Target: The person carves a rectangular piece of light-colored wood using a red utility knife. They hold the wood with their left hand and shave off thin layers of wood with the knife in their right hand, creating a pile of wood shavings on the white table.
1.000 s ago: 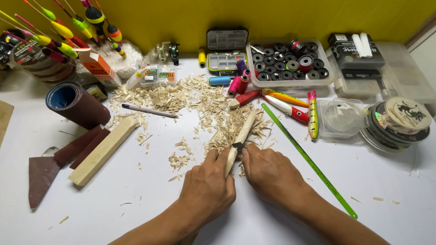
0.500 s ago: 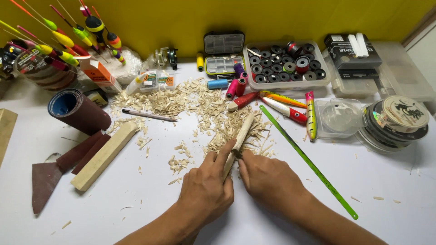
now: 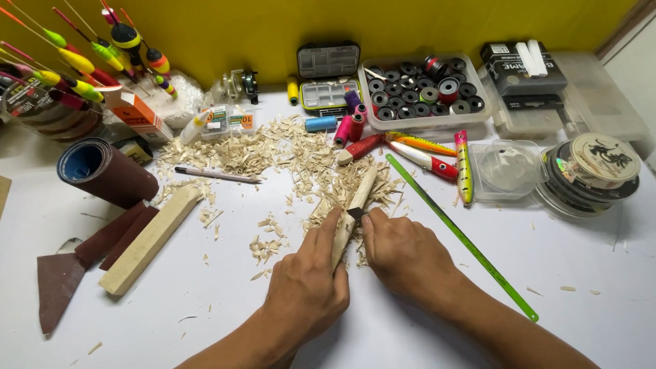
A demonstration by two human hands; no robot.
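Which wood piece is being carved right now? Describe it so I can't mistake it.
Start at the heap of wood shavings in the middle of the white table. At its near edge, both hands meet around a slim pale stick that points away toward the painted fishing lures. Unlike the thick square wood block lying loose to the left, it is thin and held.

Pale wood stick (image 3: pixel 355 205) and shavings (image 3: pixel 287 150) — white tabletop (image 3: pixel 410 342), green saw blade (image 3: pixel 461 236), yellow wall (image 3: pixel 383 20) — dark red sandpaper roll (image 3: pixel 113 174).
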